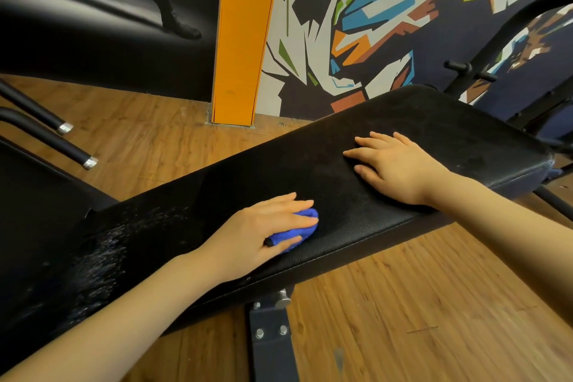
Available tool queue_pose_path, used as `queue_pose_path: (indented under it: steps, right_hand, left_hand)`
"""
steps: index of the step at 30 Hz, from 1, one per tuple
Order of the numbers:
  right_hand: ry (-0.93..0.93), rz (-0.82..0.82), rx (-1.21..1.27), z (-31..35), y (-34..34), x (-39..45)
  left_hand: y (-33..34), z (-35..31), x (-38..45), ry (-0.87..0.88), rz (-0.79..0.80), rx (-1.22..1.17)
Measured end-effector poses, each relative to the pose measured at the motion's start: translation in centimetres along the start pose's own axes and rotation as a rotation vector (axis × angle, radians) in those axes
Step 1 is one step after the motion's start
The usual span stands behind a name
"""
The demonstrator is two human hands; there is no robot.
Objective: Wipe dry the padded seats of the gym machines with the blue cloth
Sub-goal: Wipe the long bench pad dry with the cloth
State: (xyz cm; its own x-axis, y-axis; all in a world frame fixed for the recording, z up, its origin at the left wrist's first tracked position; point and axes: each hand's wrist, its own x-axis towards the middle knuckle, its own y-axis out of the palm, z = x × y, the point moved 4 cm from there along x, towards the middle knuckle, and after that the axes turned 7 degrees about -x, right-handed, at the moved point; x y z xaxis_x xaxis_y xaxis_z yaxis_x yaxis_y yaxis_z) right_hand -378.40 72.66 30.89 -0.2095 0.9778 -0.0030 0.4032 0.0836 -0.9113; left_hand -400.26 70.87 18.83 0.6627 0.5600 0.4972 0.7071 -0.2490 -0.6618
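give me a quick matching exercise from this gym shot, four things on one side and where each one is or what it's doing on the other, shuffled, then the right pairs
Things
1. left hand
2. right hand
3. blue cloth
4. water droplets

Places or states
A. resting flat and bare on the far part of the padded seat
B. bunched under a palm, between it and the pad
C. spread over the near left end of the pad
D. pressing down on the cloth, fingers straight

Pairs: 1-D, 2-A, 3-B, 4-C
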Motion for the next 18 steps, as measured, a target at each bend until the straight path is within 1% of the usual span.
queue_pose_path:
  steps: [4,6,14,16,18]
  right_hand:
    - [0.000,0.001,0.000,0.0,0.0,0.0]
    - [0.005,0.000,0.005,0.0,0.0,0.1]
    - [0.013,-0.017,-0.014,0.0,0.0,0.1]
    - [0.013,-0.013,-0.017,0.0,0.0,0.2]
    - [0.013,-0.007,-0.018,0.0,0.1,0.1]
  left_hand:
    - [-0.7,1.1,-2.1,-0.030,-0.014,-0.003]
    - [-0.7,0.7,-1.9,-0.009,-0.036,-0.002]
    - [1.3,-4.0,4.0,0.174,-0.042,0.028]
    - [1.9,-4.4,4.8,0.192,-0.052,0.039]
    - [2.2,-4.1,4.6,0.174,-0.051,0.037]
